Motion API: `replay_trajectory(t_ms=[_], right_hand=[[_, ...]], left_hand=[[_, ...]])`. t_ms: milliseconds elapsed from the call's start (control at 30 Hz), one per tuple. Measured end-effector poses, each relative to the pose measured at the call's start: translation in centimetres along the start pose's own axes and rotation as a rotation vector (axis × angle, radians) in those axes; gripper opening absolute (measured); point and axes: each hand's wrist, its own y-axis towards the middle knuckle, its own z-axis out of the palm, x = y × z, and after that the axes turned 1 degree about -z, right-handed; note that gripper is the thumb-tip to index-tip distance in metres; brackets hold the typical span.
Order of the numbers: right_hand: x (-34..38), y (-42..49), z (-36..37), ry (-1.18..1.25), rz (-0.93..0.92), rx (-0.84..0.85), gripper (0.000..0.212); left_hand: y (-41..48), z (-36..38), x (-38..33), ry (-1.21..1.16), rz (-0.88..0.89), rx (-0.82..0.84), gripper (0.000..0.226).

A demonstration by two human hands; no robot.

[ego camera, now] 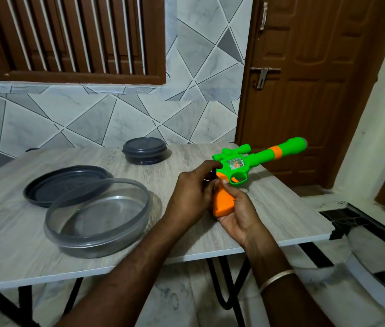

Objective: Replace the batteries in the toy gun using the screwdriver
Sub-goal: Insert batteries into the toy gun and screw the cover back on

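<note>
Near the right edge of the table (pixel 116 251), you hold the toy gun (pixel 252 161) just above the top, its green barrel aimed toward the far right corner. Your right hand (pixel 236 218) grips the orange handle from beneath. Your left hand (pixel 191 192) has its fingers (pixel 207 165) pinched on the screwdriver (pixel 214 174), a thin dark shaft set against the top of that handle. I judge you are working the screw (loosening or tightening, I cannot tell). No batteries show and your hands hide the cover, so the swap looks undone. An open clear container (pixel 80 246) and a dark lid (pixel 45 192) sit left of your hands, toward the near edge.
</note>
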Motion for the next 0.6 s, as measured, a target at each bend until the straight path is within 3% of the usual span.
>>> replay_trajectory(t_ms=[267,400,600], right_hand=[[-0.03,0.09,-0.11,-0.028,0.019,0.023,0.033],[0.05,0.09,-0.26,-0.039,0.022,0.042,0.027],[-0.09,0.32,-0.3,-0.005,0.025,-0.002,0.042]], left_hand=[[0.11,-0.25,0.7,-0.236,-0.14,-0.056,0.009],[0.09,-0.46,0.73,-0.379,-0.211,-0.046,0.01],[-0.04,-0.5,0.88,-0.646,-0.373,-0.122,0.009]])
